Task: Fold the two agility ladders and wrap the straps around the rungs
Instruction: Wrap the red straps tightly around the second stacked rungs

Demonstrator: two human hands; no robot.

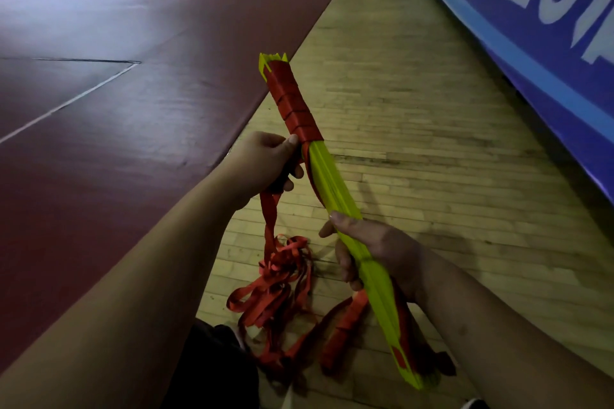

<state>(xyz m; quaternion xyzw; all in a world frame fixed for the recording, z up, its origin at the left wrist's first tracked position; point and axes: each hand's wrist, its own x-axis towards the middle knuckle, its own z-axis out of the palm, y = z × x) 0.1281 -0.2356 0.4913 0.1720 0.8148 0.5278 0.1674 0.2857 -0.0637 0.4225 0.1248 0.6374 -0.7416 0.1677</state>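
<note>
A stacked bundle of yellow ladder rungs [332, 183] slants from lower right up to the centre of the head view. Red strap wraps [292, 103] cover its far end in several turns. My left hand [265, 163] grips the red strap just beside the last turn. My right hand [368, 249] grips the rung bundle lower down, fingers curled under it. From my left hand the loose red strap [272, 279] hangs down to a tangled pile on the floor. More red strap [345, 322] trails by the bundle's near end.
I am over a strip of wooden floor [415, 116]. A dark red court mat [133, 76] lies to the left and a blue banner wall [531, 26] runs along the right. Dark clothing [212, 365] shows at the bottom.
</note>
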